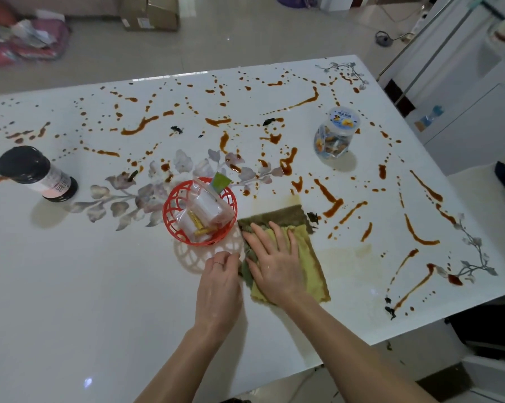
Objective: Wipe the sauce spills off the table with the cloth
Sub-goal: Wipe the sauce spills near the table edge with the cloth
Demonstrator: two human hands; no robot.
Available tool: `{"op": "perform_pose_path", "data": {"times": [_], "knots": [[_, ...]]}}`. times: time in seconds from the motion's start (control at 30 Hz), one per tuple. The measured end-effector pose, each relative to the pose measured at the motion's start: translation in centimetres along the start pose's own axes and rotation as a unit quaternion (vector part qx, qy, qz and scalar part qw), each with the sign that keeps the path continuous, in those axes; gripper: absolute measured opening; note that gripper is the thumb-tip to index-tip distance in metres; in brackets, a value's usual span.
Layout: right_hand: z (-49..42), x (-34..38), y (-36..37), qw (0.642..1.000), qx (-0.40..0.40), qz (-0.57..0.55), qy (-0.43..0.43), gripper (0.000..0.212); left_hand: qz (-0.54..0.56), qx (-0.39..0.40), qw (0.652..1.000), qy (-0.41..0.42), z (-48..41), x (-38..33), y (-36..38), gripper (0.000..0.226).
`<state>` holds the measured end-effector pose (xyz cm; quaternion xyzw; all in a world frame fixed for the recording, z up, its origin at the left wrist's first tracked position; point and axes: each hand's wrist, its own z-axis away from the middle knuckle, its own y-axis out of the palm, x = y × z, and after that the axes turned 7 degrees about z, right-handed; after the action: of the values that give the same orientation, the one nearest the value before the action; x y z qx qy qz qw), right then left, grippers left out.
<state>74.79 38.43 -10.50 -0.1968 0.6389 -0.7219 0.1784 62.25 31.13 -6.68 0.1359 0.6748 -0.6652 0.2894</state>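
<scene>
White glossy counter [100, 286] w/ grey floral print, tiled floor beyond, one cardboard box [149, 13] at the far wall. Sauce spills [303, 101]: dozens of orange-brown streaks & dots, too many to count, across the far half and right side; near-left part shows none. Pale yellowish smears [341, 257] lie just right of the cloth and just beyond its far edge.

Count on the counter: one cloth, one basket, two jars.
- Cloth [309, 248], yellow w/ darker green far end, lies flat at centre-right, near the front edge, just beside the basket.
- Red plastic basket [169, 205], one, w/ several wrapped packets inside.
- Black-lidded jar [36, 173] at far left; clear jar w/ pale blue lid [337, 132] at right, well apart, both upright amid the spills.

Two bare hands, both forearms reaching in from the bottom edge. Right hand [274, 263] lies palm-down on the cloth, fingers straight & spread, grip wide, pressing, holding nothing. Left hand [220, 282], one ring [218, 262] on it, sits at the cloth's left edge, fingers curled; grip narrow, appears to pinch the cloth's edge.
</scene>
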Motion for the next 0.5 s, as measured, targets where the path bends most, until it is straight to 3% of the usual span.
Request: {"op": "perform_pose_path", "data": {"times": [0.1, 0.27, 0.5], "knots": [[-0.6, -1.0, 0.1, 1.0, 0.009, 0.007, -0.007, 0.056, 0.003, 0.001, 1.0, 0.004, -0.2, -0.1, 0.2, 0.035], [-4.5, -1.7, -0.7, 0.998, 0.012, -0.011, 0.056, 0.055, -0.022, 0.019, 0.999, 0.018, -0.8, -0.6, 0.4, 0.049], [2.1, -1.8, 0.7, 1.0, -0.015, 0.009, 0.019, 0.053, -0.044, 0.05, 0.998, 0.006, -1.1, -0.5, 0.3, 0.049]]}}
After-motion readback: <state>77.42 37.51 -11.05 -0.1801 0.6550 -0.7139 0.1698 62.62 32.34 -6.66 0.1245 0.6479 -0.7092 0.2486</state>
